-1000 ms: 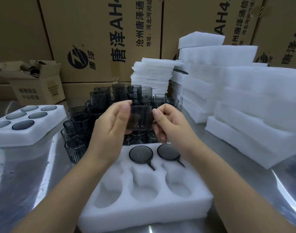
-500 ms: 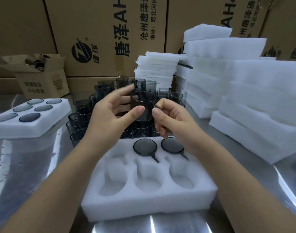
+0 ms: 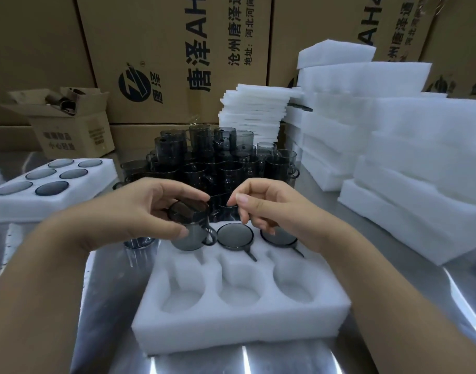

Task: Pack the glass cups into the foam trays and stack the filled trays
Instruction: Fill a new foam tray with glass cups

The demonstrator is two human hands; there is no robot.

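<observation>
Coming down from above the tray [image 3: 239, 319], the cup [image 3: 189, 225] is now entering the back-left pocket, mouth down so its base is matching the two seated cups [image 3: 234, 236]. The left hand [image 3: 139, 209] is gripping its wall. The right hand [image 3: 274, 209] is hovering loosely curled, holding nothing. The cup's axis is standing nearly upright, its handle pointing right.

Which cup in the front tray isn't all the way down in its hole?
The far-left glass cup, gripped by the left hand. It sticks up, tilted, while the middle cup and right cup sit sunk in the foam tray.
</observation>
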